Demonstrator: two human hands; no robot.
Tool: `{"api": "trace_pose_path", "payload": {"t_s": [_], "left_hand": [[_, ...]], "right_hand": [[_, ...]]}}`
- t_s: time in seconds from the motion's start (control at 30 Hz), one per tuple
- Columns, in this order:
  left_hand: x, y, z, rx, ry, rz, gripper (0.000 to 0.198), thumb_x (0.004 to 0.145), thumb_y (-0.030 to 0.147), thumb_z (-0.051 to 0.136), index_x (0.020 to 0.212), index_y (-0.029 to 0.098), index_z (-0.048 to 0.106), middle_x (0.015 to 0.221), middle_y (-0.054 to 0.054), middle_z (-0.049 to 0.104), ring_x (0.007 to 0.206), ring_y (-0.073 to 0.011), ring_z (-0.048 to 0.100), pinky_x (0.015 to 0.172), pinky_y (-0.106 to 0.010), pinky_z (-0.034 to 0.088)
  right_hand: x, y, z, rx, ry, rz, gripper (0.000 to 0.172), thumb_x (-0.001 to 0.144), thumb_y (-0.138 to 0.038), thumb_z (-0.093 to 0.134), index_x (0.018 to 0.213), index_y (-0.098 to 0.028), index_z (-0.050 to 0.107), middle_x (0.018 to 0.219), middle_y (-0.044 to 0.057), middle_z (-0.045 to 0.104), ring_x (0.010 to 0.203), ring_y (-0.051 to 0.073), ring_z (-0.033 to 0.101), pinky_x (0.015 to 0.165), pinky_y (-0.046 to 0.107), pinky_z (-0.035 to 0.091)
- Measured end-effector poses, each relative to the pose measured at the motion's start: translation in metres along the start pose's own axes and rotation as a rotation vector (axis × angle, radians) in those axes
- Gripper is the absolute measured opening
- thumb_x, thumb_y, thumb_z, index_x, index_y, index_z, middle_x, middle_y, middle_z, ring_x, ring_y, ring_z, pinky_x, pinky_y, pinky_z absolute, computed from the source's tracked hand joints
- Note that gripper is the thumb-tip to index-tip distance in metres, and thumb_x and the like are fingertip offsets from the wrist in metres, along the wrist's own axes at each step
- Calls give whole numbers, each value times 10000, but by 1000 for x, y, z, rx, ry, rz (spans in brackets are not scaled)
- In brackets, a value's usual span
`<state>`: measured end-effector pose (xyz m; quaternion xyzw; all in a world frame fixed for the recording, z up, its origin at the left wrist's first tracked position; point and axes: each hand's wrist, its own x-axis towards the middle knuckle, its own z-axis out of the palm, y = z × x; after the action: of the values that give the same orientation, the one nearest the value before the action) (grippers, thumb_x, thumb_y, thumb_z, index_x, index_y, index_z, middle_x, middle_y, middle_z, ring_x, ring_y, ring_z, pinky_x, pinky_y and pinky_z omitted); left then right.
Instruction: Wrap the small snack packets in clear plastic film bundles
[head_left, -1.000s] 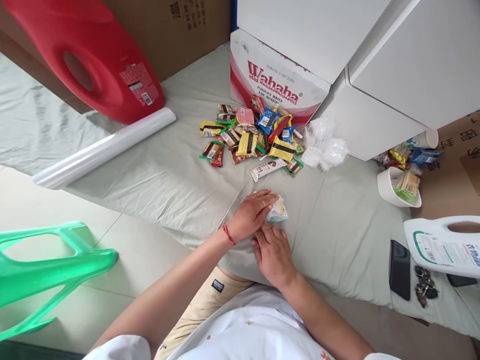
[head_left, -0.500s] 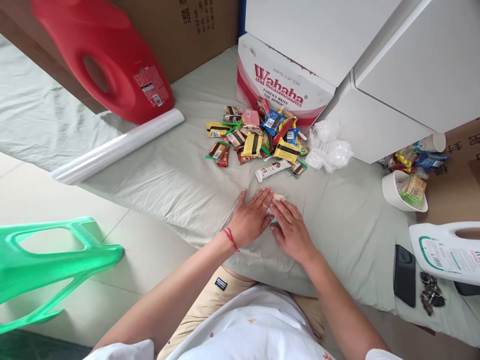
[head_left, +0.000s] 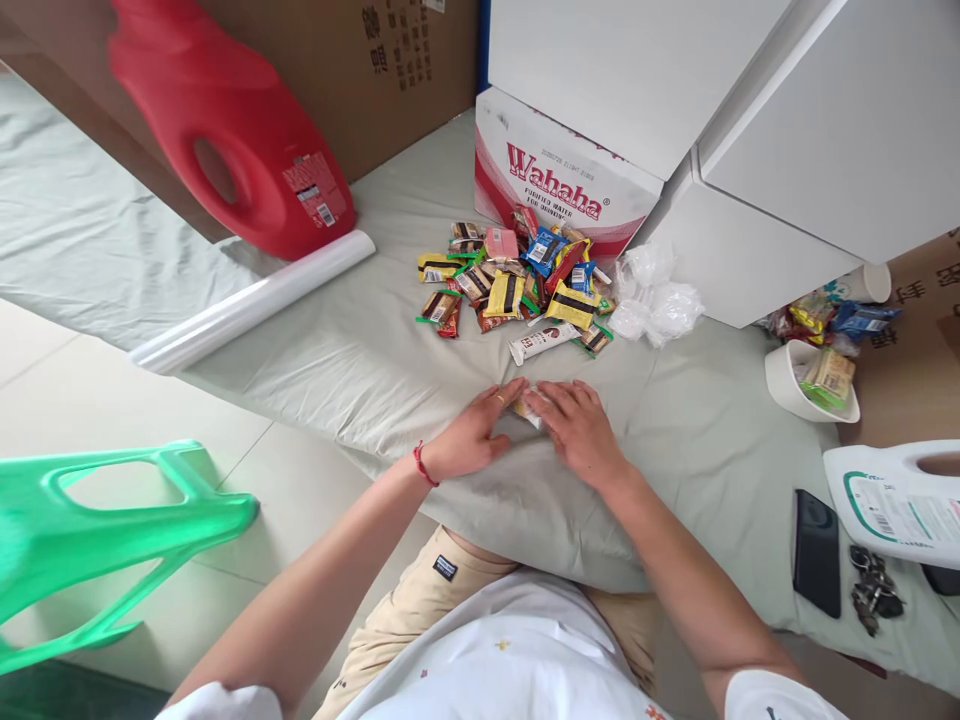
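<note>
My left hand (head_left: 471,436) and my right hand (head_left: 579,430) rest side by side on the grey-green sheet (head_left: 360,370), fingers pressed down on a small snack packet (head_left: 526,408). Only a sliver of the packet shows between the fingertips. A red string bracelet circles my left wrist. Beyond the hands lies a heap of wrapped snacks (head_left: 517,285) in yellow, brown, blue and pink, with a white bar (head_left: 543,341) nearest to me.
A Wahaha carton (head_left: 559,180) and white boxes (head_left: 750,130) stand behind the heap. Crumpled clear bags (head_left: 656,295) lie beside it. A red jug (head_left: 232,150), a film roll (head_left: 251,302), a green stool (head_left: 112,530), a bowl of snacks (head_left: 814,385), a white jug (head_left: 896,500), a phone (head_left: 816,552) and keys (head_left: 874,592) surround me.
My right hand moved forward from behind the left hand to lie beside it on the packet. The packet, visible at first, is now almost covered by both hands.
</note>
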<state>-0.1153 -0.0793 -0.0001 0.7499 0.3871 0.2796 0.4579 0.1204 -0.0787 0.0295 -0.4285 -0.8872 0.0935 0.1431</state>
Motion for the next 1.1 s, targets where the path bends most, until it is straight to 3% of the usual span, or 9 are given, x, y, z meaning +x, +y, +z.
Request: {"api": "trace_pose_path", "payload": {"t_s": [0.1, 0.2, 0.33, 0.5, 0.6, 0.7, 0.87, 0.97, 1.1], "left_hand": [[-9, 12, -3, -349, 76, 6, 719, 912, 297, 684, 1581, 207, 438, 1639, -128, 458, 1527, -308, 416, 1297, -489, 302], [-12, 29, 6, -720, 133, -45, 650, 906, 440, 742, 1489, 209, 568, 1503, -149, 609, 1372, -316, 593, 1169, -469, 476], [-4, 48, 27, -900, 331, -164, 507, 853, 490, 791, 1252, 181, 738, 1310, -147, 739, 1112, -282, 735, 932, -405, 605], [6, 59, 44, -747, 440, -224, 354, 797, 452, 821, 1021, 178, 805, 1234, -120, 775, 1134, -275, 726, 976, -391, 584], [7, 60, 52, -669, 485, -260, 318, 797, 397, 799, 1036, 186, 798, 1168, -97, 794, 1052, -242, 740, 925, -360, 591], [3, 62, 53, -507, 494, -314, 311, 816, 356, 752, 1079, 193, 781, 1030, -62, 813, 867, -195, 733, 799, -318, 589], [-6, 66, 48, -196, 415, -351, 201, 824, 324, 707, 973, 228, 802, 871, -1, 812, 765, -173, 725, 705, -269, 562], [-8, 65, 53, -105, 373, -359, 230, 854, 343, 672, 1012, 241, 804, 888, 4, 822, 734, -176, 734, 675, -271, 569], [-6, 64, 66, 27, 358, -285, 274, 896, 331, 633, 1096, 241, 798, 1077, -26, 826, 901, -209, 778, 790, -296, 601]], "right_hand": [[-3, -10, -6, 471, 118, 127, 414, 1059, -256, 449, 1444, -265, 600, 1406, 94, 667, 1271, 253, 618, 1123, 462, 484], [-8, -28, -6, 917, 152, 328, 400, 1053, -435, 498, 1399, -272, 612, 1342, 83, 689, 1204, 235, 670, 966, 370, 593], [-16, -45, -1, 1119, 187, 491, 449, 976, -578, 581, 1266, -248, 675, 1342, 99, 644, 1114, 239, 680, 856, 351, 624], [-21, -45, 5, 1184, 288, 617, 408, 943, -568, 627, 1152, -226, 704, 1162, 95, 680, 989, 218, 665, 713, 302, 606], [-22, -44, 14, 1142, 424, 703, 343, 895, -531, 694, 1033, -221, 742, 1091, 79, 657, 867, 186, 635, 596, 265, 555], [-25, -42, 22, 1107, 477, 734, 294, 847, -498, 748, 970, -232, 771, 1073, 64, 630, 815, 171, 619, 571, 273, 537], [-38, -33, 20, 1029, 390, 688, 238, 815, -456, 775, 880, -228, 771, 917, 26, 621, 810, 158, 622, 699, 287, 561], [-48, -27, 10, 988, 274, 689, 252, 824, -465, 759, 870, -219, 737, 915, 20, 613, 731, 135, 609, 627, 265, 561], [-57, -23, -3, 996, 102, 747, 230, 862, -440, 700, 864, -211, 672, 925, 21, 604, 645, 129, 631, 520, 273, 580]]}}
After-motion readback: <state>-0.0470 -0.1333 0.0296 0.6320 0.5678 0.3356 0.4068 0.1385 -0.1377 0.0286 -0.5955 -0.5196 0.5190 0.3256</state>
